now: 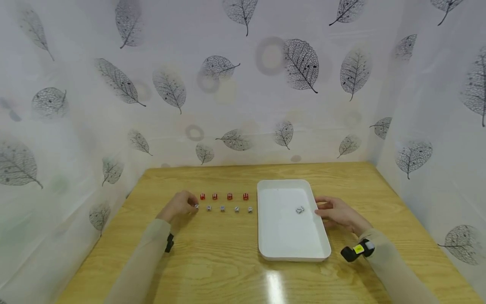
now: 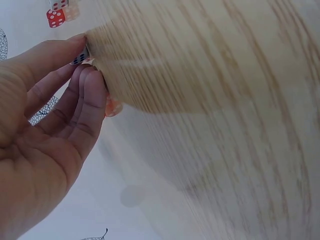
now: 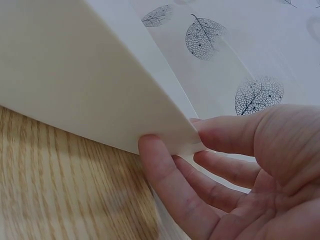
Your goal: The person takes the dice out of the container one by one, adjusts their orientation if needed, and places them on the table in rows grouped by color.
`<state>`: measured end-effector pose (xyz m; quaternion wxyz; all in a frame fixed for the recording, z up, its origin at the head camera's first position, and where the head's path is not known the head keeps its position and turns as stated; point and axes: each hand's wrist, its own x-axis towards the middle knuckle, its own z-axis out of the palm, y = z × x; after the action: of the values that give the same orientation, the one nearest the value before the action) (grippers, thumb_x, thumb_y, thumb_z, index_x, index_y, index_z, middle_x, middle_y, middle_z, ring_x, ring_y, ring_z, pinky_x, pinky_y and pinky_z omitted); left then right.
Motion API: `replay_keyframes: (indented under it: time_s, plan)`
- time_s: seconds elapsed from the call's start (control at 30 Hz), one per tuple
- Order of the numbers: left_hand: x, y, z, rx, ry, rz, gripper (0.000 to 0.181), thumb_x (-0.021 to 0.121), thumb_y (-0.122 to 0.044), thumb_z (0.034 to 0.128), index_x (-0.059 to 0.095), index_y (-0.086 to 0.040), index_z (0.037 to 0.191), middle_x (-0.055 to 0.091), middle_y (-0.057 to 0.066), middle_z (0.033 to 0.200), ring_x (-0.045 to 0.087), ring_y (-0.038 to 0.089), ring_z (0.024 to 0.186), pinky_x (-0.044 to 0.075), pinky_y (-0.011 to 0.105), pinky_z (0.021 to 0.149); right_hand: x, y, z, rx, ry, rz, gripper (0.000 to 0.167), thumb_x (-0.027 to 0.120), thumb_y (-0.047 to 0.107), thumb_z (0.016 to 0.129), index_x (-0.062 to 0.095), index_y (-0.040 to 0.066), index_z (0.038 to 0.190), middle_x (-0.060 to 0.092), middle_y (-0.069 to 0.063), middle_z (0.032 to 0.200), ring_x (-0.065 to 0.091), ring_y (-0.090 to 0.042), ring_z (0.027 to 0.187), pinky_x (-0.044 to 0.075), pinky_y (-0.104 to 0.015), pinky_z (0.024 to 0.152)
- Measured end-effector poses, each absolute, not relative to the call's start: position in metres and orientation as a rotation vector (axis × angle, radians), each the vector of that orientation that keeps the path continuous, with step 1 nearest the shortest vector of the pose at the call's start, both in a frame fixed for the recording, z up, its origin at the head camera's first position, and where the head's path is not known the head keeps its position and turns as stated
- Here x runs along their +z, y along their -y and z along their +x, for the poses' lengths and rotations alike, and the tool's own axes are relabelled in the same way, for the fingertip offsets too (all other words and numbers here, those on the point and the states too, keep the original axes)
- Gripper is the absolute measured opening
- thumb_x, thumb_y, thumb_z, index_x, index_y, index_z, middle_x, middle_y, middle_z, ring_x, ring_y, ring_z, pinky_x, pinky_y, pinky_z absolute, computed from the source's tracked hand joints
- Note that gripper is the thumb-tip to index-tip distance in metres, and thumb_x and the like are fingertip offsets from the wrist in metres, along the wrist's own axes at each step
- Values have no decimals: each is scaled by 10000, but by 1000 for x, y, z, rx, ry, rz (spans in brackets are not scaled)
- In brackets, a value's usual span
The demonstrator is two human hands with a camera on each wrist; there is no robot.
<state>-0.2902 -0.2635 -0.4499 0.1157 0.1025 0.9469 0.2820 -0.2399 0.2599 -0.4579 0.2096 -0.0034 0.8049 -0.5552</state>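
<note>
At the left end of a row of white dice (image 1: pixel 222 208), my left hand (image 1: pixel 181 205) pinches a white die (image 2: pixel 79 58) between thumb and fingers, down at the table top. Behind that row runs a second row of red dice (image 1: pixel 229 196), just past the left fingertips. My right hand (image 1: pixel 341 214) holds the right side of a white tray (image 1: pixel 281 240), its thumb at the rim and other fingers against the outer wall (image 3: pixel 100 90). Inside the tray, toward the right, two white dice (image 1: pixel 300 210) lie close together.
The wooden table (image 1: pixel 212 261) reaches back to a pale curtain (image 1: pixel 243 105) printed with leaves, which also hangs along both sides. The tray's raised rim stands just right of the dice rows. Each wrist wears a black strap-on device (image 1: pixel 357 250).
</note>
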Motion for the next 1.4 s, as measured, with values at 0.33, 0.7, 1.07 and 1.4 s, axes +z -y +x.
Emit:
replay_keyframes:
  time_s: [0.33, 0.7, 1.07, 1.4]
  plan:
    - [-452, 264, -290, 815, -2769, 288, 105, 736, -30, 820, 710, -25, 921, 663, 67, 882, 594, 176, 810, 526, 315, 727, -453, -257, -237, -1531, -2236, 7, 622, 601, 126, 973, 293, -22, 1493, 400, -335, 1405, 635, -254, 1038, 580, -413, 830]
    - [-448, 263, -289, 803, -2748, 263, 264, 734, -7, 806, 681, 24, 1062, 664, 95, 955, 609, 211, 893, 540, 383, 832, -456, -258, -239, -1549, -2223, 1, 631, 617, 137, 965, 306, -2, 1497, 415, -321, 1409, 644, -242, 1028, 581, -419, 829]
    - [-436, 262, -285, 806, -2891, 307, 345, 686, -303, 913, 682, -23, 1115, 686, 128, 1039, 632, 257, 945, 533, 443, 821, -454, -260, -241, -1549, -2224, 2, 620, 604, 130, 970, 304, 7, 1499, 405, -318, 1416, 638, -248, 1041, 580, -419, 830]
    - [-424, 235, -284, 736, -2971, 488, 189, 650, -267, 942, 717, -97, 993, 692, 47, 940, 620, 180, 853, 523, 384, 754, -456, -259, -240, -1536, -2237, 6, 624, 614, 144, 967, 313, 3, 1495, 415, -320, 1416, 641, -252, 1053, 580, -417, 830]
